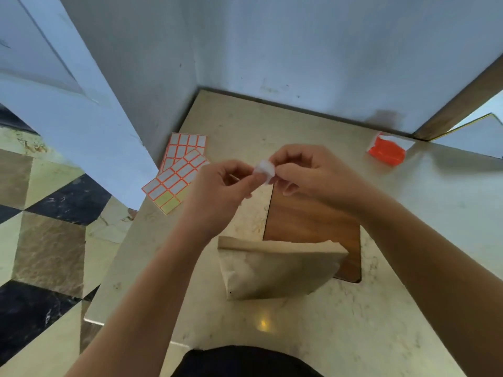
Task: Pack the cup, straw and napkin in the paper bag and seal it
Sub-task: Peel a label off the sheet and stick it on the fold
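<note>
A brown paper bag (277,270) stands on the marble table (353,336), its top folded over; whatever is inside is hidden. Above and beyond it, my left hand (220,194) and my right hand (307,172) meet in the air. Both pinch a small white sticker (264,170) between their fingertips. Cup, straw and napkin are not visible.
Two sheets of white labels with orange borders (179,170) lie at the table's left edge by the wall. An orange and white packet (388,149) lies at the back right. A wooden inlay (313,221) sits behind the bag. The left table edge drops to a patterned floor (49,227).
</note>
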